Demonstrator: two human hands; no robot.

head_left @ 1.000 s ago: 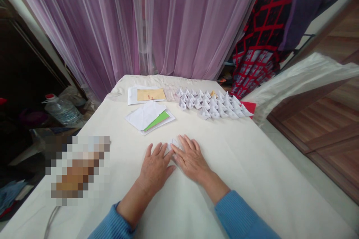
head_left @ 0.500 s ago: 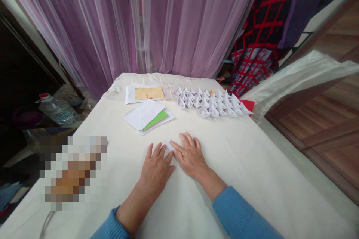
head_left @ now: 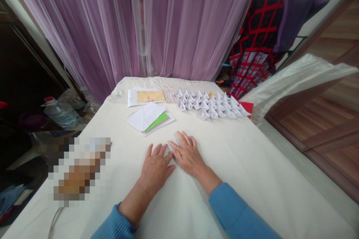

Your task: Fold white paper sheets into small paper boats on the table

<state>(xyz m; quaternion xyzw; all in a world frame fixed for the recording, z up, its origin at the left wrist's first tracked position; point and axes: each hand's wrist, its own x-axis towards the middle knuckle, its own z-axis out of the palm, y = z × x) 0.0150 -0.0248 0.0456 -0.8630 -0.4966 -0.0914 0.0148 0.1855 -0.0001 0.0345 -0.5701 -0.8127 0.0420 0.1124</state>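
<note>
Both hands, left hand (head_left: 155, 166) and right hand (head_left: 187, 154), flat on folded paper (head_left: 169, 147).

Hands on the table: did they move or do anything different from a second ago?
Barely. The right hand slid a little over the small white paper, hiding more of it. The left hand stayed flat beside it. The folded paper boats and the paper stack stayed put.

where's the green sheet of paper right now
In the head view the green sheet sits tucked in a stack of white papers just beyond the left hand, left of the rows of folded paper boats.
</note>
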